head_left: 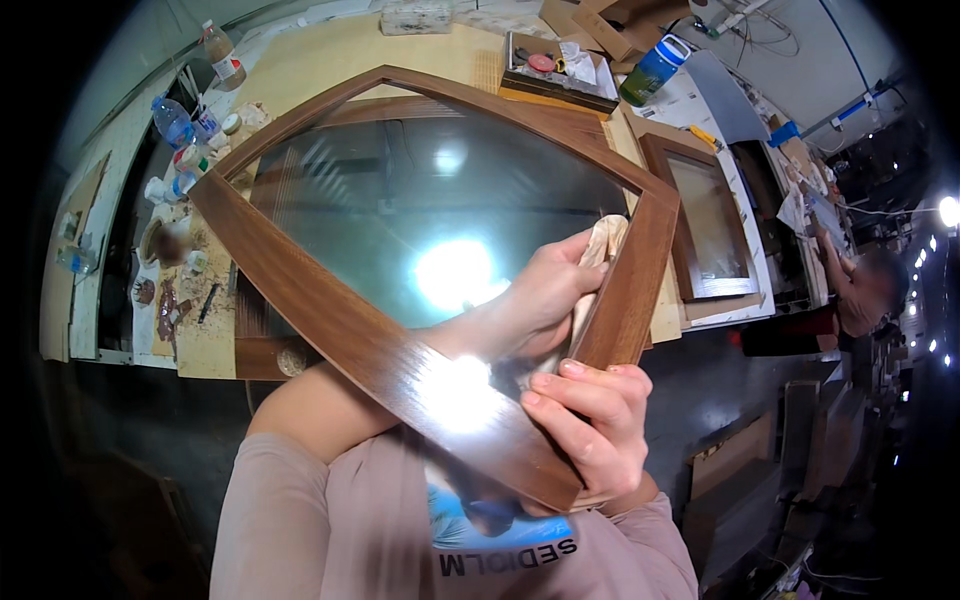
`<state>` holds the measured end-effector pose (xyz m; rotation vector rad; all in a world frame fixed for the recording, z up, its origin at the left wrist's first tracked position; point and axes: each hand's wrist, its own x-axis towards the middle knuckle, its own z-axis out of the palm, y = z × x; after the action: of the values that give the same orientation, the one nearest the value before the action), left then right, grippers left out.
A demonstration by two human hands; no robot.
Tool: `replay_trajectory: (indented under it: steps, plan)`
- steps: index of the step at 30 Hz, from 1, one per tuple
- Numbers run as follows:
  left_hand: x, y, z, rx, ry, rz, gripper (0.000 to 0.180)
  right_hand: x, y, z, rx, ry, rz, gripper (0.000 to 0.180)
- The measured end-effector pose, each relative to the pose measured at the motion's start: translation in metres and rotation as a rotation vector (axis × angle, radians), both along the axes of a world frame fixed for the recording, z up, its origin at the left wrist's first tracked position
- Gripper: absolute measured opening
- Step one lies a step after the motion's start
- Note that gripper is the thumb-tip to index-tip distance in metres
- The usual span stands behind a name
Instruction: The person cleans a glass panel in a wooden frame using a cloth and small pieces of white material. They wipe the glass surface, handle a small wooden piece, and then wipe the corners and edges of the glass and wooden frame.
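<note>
A brown wooden cabinet door frame [300,290] with a glass pane [345,215] is held tilted in front of my body, one corner pointing toward me. My left hand [540,300] reaches across the pane from the left. Its fingers are closed on a crumpled cream cloth [606,240], pressed along the inner edge where glass meets the right-hand rail. Around the near right corner of the frame, my right hand [598,425] is wrapped, fingers over the rail. Bright lamp reflections lie on the glass and on the near rail.
Behind the frame stretches a cluttered workbench [300,60]. Another glazed wooden door [660,165] lies at its right. An open box [515,85] of small items and a blue-lidded bottle [655,72] stand farther back. Plastic bottles [172,122] crowd the left side. Another person [865,300] is at far right.
</note>
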<state>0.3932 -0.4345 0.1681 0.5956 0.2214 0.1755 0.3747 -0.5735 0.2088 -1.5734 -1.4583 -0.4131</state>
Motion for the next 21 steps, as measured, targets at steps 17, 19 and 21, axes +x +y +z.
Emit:
replay_trajectory:
  steps: [17, 19, 21]
  plan:
    - [0.004, -0.003, -0.019, -0.061, -0.118, -0.043, 0.045, 0.009, -0.005, -0.007, 0.025, -0.026, 0.052, 0.051]
    - [-0.009, 0.003, -0.019, -0.118, -0.147, -0.083, 0.046, 0.009, -0.005, -0.009, 0.03, -0.012, 0.05, 0.05]
    - [-0.006, 0.005, -0.016, -0.11, -0.106, -0.106, 0.047, 0.01, -0.005, -0.007, 0.013, -0.015, 0.056, 0.05]
